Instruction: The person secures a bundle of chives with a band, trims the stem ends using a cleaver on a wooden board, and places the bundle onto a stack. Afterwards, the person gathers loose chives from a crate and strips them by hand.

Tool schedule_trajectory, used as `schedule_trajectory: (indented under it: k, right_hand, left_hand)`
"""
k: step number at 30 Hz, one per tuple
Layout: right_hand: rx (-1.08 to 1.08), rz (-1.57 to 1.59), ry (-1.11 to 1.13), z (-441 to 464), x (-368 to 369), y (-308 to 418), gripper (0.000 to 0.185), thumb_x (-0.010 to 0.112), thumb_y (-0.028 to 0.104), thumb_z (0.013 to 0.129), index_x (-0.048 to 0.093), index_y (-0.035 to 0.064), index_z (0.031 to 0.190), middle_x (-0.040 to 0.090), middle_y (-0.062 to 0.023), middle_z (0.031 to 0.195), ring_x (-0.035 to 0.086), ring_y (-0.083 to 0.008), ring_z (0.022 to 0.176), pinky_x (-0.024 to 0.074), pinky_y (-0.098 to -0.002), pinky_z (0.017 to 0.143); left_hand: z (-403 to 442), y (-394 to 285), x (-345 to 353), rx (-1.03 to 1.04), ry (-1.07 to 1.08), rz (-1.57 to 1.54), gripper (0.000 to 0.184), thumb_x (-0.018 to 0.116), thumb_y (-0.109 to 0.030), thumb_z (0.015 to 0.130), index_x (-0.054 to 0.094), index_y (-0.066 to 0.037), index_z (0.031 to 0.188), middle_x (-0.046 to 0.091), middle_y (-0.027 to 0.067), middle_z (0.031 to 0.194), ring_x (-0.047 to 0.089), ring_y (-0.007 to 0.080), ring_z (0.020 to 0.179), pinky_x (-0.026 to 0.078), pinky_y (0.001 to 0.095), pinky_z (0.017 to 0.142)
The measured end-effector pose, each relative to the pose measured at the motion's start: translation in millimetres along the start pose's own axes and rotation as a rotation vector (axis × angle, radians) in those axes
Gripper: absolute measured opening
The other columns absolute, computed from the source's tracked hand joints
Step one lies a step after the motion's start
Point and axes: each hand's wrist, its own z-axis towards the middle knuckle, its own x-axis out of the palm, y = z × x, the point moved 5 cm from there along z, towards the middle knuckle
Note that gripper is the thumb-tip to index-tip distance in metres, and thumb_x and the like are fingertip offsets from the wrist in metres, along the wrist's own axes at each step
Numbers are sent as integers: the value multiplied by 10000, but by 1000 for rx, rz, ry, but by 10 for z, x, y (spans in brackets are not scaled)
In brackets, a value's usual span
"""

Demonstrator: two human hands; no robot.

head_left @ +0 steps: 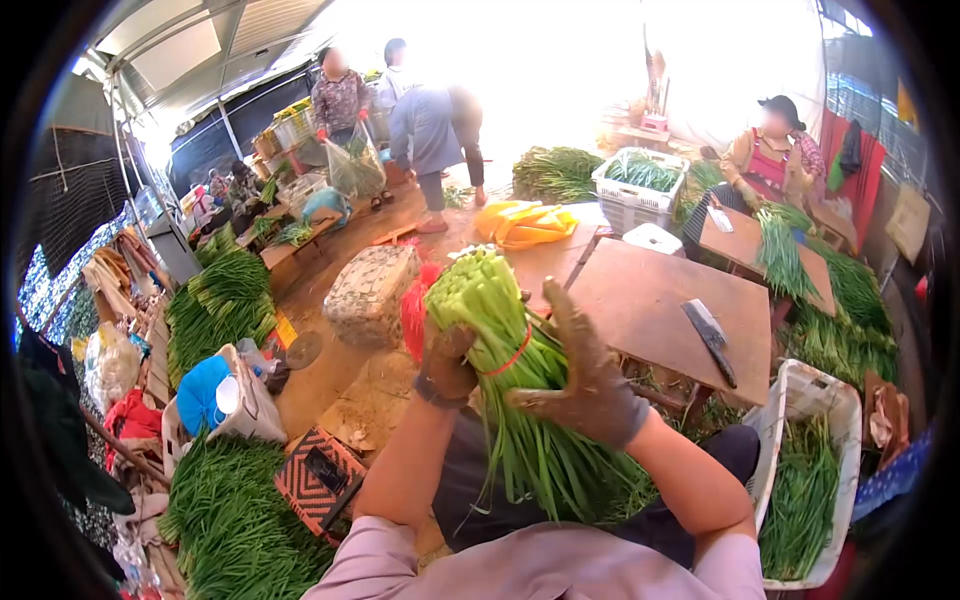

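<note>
A thick bundle of chives (pixel 545 440) is upright in front of me, pale cut ends up and green leaves hanging over my lap. A red band (pixel 512 352) circles it below the cut ends. My left hand (pixel 447 365), in a dark glove, grips the bundle's left side. On the other side, my right hand (pixel 590 385), gloved too, is open with fingers spread and palm toward the chives; whether it touches them I cannot tell. Something red and stringy (pixel 418 310) shows behind my left hand. A knife (pixel 710 340) lies on the wooden board (pixel 640 300) to the right.
To my right stands a white crate (pixel 848 450) with chives inside. Loose chives (pixel 240 520) are heaped at my left, near a patterned box (pixel 318 480). A wrapped block (pixel 372 290) and yellow plastic (pixel 525 224) lie ahead. A seated person (pixel 770 160) handles chives; others stand farther back.
</note>
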Motion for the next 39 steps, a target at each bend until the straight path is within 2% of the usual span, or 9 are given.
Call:
schedule_trajectory:
  k: [3,6,10,13,18,22,31,34,39]
  right_hand:
    - [315,379,217,-26,212,-93,1177,866,338,763,86,9,1580,306,-233,1576,330,-348,1459,314,-454,1179]
    - [310,433,165,-48,66,-189,1026,729,410,873,96,30,1586,226,-222,1615,398,-360,1404,352,-455,1130]
    - [232,306,-75,-125,-1,-455,1115,865,297,773,140,56,1585,359,-204,1560,383,-312,1437,361,-436,1151]
    - [232,249,-160,-95,-106,-643,1079,856,282,786,162,48,1579,401,-200,1533,441,-307,1397,401,-422,1120]
    - [247,284,-206,-132,56,-814,951,814,274,835,238,60,1560,494,-194,1454,515,-313,1334,455,-423,1061]
    - [263,236,-247,-158,0,-825,862,794,274,853,309,44,1527,493,-196,1453,523,-314,1324,459,-423,1056]
    - [255,-82,-340,-129,-195,-751,689,789,235,841,462,48,1418,597,-171,1302,581,-310,1221,475,-411,1018]
    - [114,-275,-442,-49,-379,-554,504,779,181,827,576,59,1272,640,-149,1146,611,-305,1083,485,-409,937]
    - [110,-145,-353,62,-275,-519,213,741,94,822,659,57,1015,655,-90,905,611,-281,870,466,-410,797]
  left_hand:
    - [117,90,37,28,22,7,844,745,-484,831,409,3,1434,601,134,1293,623,248,1142,524,385,982]
    - [250,234,138,-21,68,7,864,667,-503,921,273,-43,1537,517,141,1409,565,248,1234,493,384,1028]
    - [162,235,461,160,272,27,999,659,-415,952,-41,-134,1608,386,176,1526,474,267,1341,427,417,1102]
    - [26,687,323,-2,216,449,965,686,-297,926,29,-107,1607,408,163,1512,458,267,1358,419,417,1106]
    - [-117,971,248,-156,23,272,644,699,-114,862,374,-48,1414,550,48,1125,563,148,1075,479,331,961]
    - [-70,1131,159,-169,49,423,974,755,-141,825,138,-23,1571,435,150,1475,464,249,1344,400,391,1112]
    - [-139,1232,214,0,-42,659,985,764,-207,835,141,-24,1576,446,185,1461,488,269,1323,418,403,1088]
    - [-208,1163,213,14,-91,598,889,757,-122,830,232,-4,1538,476,130,1417,503,224,1273,412,381,1085]
    - [-194,1077,80,167,-107,853,992,770,-175,794,169,21,1558,483,234,1419,531,330,1285,426,413,1067]
